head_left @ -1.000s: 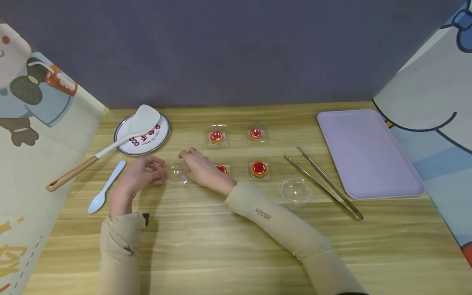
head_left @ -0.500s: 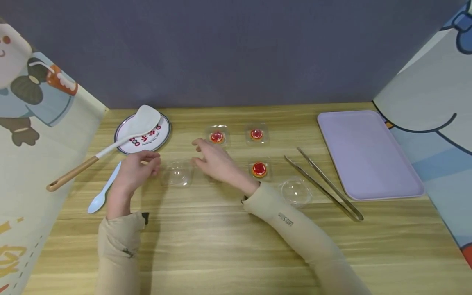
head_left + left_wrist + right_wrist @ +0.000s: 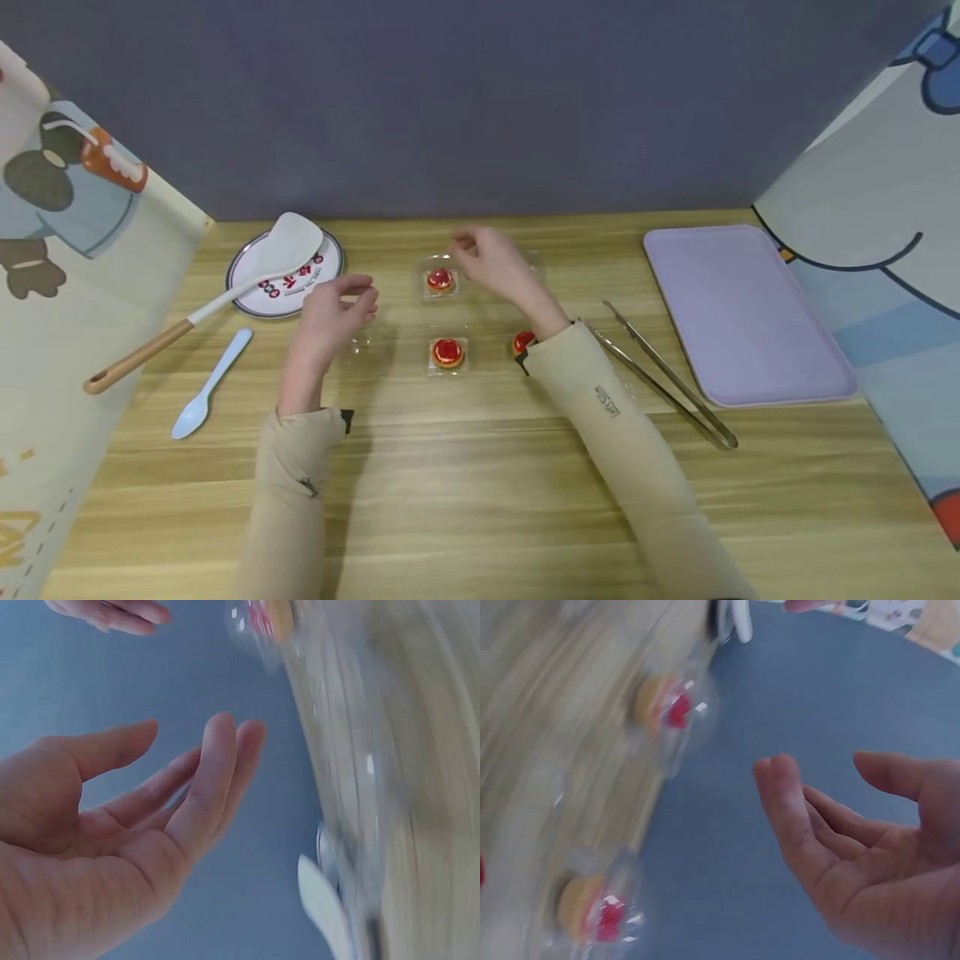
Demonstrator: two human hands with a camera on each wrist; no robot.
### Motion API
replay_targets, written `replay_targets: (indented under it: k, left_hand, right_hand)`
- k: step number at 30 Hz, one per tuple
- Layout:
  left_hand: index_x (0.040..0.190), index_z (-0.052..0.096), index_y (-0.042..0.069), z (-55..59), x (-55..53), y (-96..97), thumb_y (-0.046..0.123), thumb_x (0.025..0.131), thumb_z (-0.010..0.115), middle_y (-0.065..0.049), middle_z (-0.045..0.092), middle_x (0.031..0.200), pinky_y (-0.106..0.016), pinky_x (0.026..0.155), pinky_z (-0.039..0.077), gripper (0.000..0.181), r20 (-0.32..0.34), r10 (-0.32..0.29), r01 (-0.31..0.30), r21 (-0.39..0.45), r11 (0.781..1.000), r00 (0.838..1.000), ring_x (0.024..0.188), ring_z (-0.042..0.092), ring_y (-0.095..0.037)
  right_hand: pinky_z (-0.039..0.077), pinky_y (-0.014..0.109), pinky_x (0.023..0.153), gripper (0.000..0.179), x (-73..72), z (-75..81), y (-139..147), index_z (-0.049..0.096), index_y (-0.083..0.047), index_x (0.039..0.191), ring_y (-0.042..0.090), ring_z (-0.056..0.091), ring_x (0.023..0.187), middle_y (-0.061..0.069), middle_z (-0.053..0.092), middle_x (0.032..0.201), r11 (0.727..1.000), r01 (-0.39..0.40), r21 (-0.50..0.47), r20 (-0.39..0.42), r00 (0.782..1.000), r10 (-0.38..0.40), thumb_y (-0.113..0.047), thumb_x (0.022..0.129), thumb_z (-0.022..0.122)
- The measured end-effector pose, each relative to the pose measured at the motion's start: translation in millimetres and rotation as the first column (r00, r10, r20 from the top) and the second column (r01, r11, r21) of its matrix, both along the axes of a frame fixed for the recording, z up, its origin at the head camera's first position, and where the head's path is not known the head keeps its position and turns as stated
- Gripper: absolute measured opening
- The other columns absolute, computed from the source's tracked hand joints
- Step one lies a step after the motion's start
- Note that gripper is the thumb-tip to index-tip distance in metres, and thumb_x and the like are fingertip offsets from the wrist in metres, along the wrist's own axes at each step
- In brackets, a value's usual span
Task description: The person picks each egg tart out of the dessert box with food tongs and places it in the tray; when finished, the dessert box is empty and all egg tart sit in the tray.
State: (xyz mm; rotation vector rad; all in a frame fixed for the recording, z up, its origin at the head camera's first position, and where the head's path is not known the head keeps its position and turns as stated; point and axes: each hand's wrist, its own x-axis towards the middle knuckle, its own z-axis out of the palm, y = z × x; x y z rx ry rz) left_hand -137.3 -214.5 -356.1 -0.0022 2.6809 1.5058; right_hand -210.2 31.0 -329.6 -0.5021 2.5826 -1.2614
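Note:
My left hand (image 3: pixel 330 321) hovers beside a clear plastic box (image 3: pixel 365 350) that is hard to make out. In the left wrist view its fingers are loosely bent and hold nothing. My right hand (image 3: pixel 497 265) is raised near the back row of tarts, its fingers relaxed with nothing between them. A red-topped tart (image 3: pixel 440 280) sits in a clear box under a domed lid, left of that hand. Nearer stands another tart (image 3: pixel 447 352) in a clear box. A third tart (image 3: pixel 522 342) is partly covered by my right sleeve. The back right tart is hidden by my hand in the head view.
At left, a white turner (image 3: pixel 288 246) with a wooden handle lies across a plate (image 3: pixel 330 279), with a light blue spoon (image 3: pixel 213 383) below. Metal tongs (image 3: pixel 667 379) and a lilac tray (image 3: pixel 750 317) lie at right. A dark wall (image 3: pixel 480 108) stands behind.
My right hand has left the clear box and moved right and back, uncovering the near left tart. My left hand has shifted right and slightly back.

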Motion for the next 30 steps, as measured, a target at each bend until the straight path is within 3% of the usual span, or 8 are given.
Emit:
replay_targets:
  k: [8,15,19,22,30]
  left_hand:
    - [0.149,0.045,-0.019,-11.5,-23.5,28.2,0.003,0.109,0.054,-0.036,0.057,0.139,-0.034,0.099,0.061,0.047,0.127,-0.020,-0.001,0.160,0.987,0.992,0.117,0.068,-0.048]
    - [0.153,0.041,-0.017,-26.0,-39.7,41.7,0.002,0.106,0.056,-0.034,0.058,0.142,-0.038,0.100,0.062,0.053,0.179,-0.049,0.034,0.087,0.996,0.983,0.118,0.068,-0.044]
    - [0.155,0.038,-0.015,-34.0,-44.5,50.1,0.003,0.107,0.057,-0.033,0.055,0.147,-0.040,0.104,0.060,0.055,0.238,-0.066,0.042,0.104,0.994,0.969,0.122,0.066,-0.043]
    - [0.156,0.037,-0.015,-36.3,-45.6,54.1,0.000,0.107,0.057,-0.033,0.053,0.149,-0.038,0.104,0.059,0.055,0.273,-0.051,0.008,0.156,0.988,0.961,0.123,0.065,-0.043]
    - [0.153,0.041,-0.016,-37.0,-51.2,60.0,-0.006,0.105,0.058,-0.034,0.055,0.144,-0.034,0.102,0.060,0.052,0.292,-0.019,-0.039,0.192,0.981,0.956,0.121,0.066,-0.042]
  right_hand:
    - [0.058,0.039,0.103,0.040,-22.0,-16.5,8,0.058,0.010,0.145,0.035,0.072,0.109,0.024,0.068,0.135,0.998,0.000,0.070,-0.007,1.000,0.000,-0.010,0.110,0.055]
    - [0.050,0.040,0.116,0.039,-35.7,-25.6,4,0.057,0.011,0.144,0.036,0.060,0.133,0.026,0.063,0.142,0.986,-0.021,0.163,0.039,0.999,0.015,-0.006,0.109,0.057]
    - [0.055,0.042,0.108,0.034,-40.1,-32.2,2,0.060,0.013,0.137,0.038,0.065,0.122,0.027,0.067,0.132,0.956,-0.062,0.287,0.056,0.997,0.048,-0.007,0.109,0.058]
    - [0.060,0.043,0.097,0.026,-41.7,-36.2,-2,0.064,0.012,0.126,0.036,0.067,0.106,0.025,0.070,0.118,0.928,-0.100,0.358,0.068,0.994,0.081,-0.007,0.110,0.056]
    - [0.061,0.039,0.086,0.015,-40.9,-36.4,-6,0.064,0.009,0.116,0.025,0.061,0.086,0.015,0.065,0.098,0.917,-0.129,0.378,0.112,0.989,0.093,0.001,0.107,0.054]
